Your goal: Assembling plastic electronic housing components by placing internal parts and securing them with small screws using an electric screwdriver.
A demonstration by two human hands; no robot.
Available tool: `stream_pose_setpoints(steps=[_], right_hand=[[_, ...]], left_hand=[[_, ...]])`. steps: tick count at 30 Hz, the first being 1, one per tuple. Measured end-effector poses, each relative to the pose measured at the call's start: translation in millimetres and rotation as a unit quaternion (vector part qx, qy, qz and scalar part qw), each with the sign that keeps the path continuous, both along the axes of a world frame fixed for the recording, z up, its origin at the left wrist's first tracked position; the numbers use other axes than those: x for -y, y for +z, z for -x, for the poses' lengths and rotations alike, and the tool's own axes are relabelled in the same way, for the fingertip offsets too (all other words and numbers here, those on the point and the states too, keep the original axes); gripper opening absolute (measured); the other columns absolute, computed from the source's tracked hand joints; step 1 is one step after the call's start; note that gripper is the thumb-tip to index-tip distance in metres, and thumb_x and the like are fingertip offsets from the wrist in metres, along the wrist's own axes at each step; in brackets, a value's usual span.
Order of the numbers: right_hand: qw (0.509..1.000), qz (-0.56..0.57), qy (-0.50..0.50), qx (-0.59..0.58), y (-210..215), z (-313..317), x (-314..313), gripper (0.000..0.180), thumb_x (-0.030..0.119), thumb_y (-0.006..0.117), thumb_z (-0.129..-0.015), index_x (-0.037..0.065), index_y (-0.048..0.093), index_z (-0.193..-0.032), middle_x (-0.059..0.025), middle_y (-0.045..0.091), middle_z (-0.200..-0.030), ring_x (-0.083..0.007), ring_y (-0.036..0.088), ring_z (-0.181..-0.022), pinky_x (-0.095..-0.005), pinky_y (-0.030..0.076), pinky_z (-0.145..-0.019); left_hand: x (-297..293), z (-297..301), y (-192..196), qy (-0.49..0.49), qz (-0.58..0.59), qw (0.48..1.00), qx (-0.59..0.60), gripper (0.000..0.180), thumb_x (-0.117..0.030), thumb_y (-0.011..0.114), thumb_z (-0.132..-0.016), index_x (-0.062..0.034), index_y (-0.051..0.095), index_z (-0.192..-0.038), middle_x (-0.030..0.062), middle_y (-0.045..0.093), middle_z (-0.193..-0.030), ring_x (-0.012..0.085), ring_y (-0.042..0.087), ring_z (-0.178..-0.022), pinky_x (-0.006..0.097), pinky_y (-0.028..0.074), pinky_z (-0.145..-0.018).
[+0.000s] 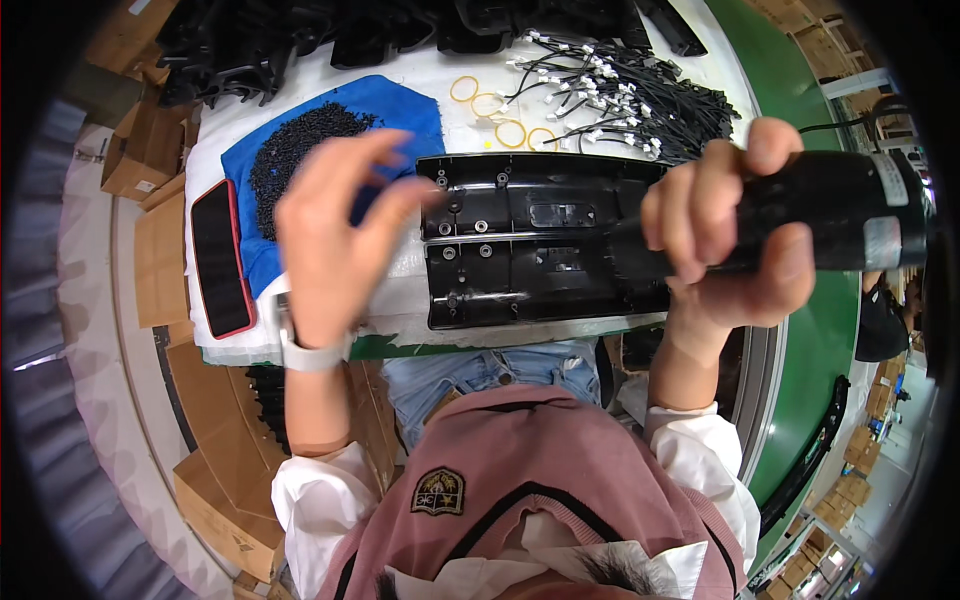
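A black plastic housing [475,290] is laid on the counter [465,130]. Above its right end, a black corded tool [845,200] is gripped by the right hand [715,225]; near its left end, the left hand's [335,235] fingers are parted.

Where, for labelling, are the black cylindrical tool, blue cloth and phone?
Black cylindrical tool [842,210], head view: its thick barrel.
Blue cloth [413,115], head view: bare upper-right area.
Phone [220,260], head view: its dark face.
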State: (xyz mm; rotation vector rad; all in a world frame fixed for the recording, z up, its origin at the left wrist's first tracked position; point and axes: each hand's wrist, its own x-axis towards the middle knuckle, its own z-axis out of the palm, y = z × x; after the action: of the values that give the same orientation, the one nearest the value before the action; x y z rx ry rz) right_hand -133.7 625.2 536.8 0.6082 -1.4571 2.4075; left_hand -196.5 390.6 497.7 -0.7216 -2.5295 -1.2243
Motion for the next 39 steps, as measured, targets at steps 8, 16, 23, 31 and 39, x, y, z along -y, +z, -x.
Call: stream_pose_setpoints(steps=[8,16,23,31,39], right_hand=[[0.993,-0.096,-0.062,0.033,-7.9,0.5,17.1,0.046,0.035,0.065,-0.078,0.006,0.039,-0.104,0.0001,0.041,-0.056,-0.0098,0.038,-0.039,-0.0239,0.032,-0.040],[0.989,-0.126,-0.077,0.019,-9.6,3.3,19.1,0.047,0.036,0.066,-0.078,0.006,0.040,-0.104,0.0000,0.041,-0.056,-0.0099,0.038,-0.040,-0.0232,0.031,-0.039],[0.990,-0.122,-0.071,0.017,-11.1,6.6,17.6,0.047,0.034,0.066,-0.078,0.006,0.040,-0.105,-0.0004,0.041,-0.056,-0.0104,0.039,-0.040,-0.0234,0.032,-0.040],[0.994,-0.079,-0.044,0.062,-17.3,16.3,19.5,0.034,0.011,0.070,-0.069,0.003,0.047,-0.092,-0.0017,0.048,-0.062,-0.0092,0.044,-0.050,-0.0211,0.036,-0.046],[0.983,-0.152,-0.076,0.066,-7.2,12.6,31.5,0.029,0.009,0.063,-0.070,0.003,0.041,-0.087,-0.0028,0.042,-0.055,-0.0105,0.038,-0.038,-0.0227,0.033,-0.037]], left_hand=[[57.9,23.6,-26.4,0.253,0.345,0.898,-0.106,0.023,-0.023,0.068,-0.074,-0.0038,0.065,-0.086,0.0094,0.059,-0.082,0.0274,0.056,-0.079,0.037,0.046,-0.066],[52.6,23.9,-26.5,0.250,0.295,0.916,-0.107,0.011,-0.016,0.066,-0.076,-0.0055,0.065,-0.078,0.0078,0.059,-0.074,0.0273,0.057,-0.073,0.036,0.045,-0.062],[48.4,25.6,-29.8,0.255,0.230,0.931,-0.124,0.013,-0.017,0.063,-0.079,-0.0050,0.067,-0.081,0.0087,0.061,-0.074,0.0277,0.058,-0.071,0.036,0.045,-0.063],[49.2,25.0,-27.8,0.264,0.235,0.930,-0.103,0.012,-0.016,0.063,-0.079,-0.0044,0.065,-0.077,0.0086,0.061,-0.076,0.0280,0.058,-0.070,0.036,0.045,-0.062],[27.5,9.9,-21.4,0.086,-0.097,0.988,0.085,0.008,-0.002,0.064,-0.079,0.0020,0.062,-0.086,0.0055,0.063,-0.077,0.0102,0.059,-0.070,0.022,0.046,-0.067]])
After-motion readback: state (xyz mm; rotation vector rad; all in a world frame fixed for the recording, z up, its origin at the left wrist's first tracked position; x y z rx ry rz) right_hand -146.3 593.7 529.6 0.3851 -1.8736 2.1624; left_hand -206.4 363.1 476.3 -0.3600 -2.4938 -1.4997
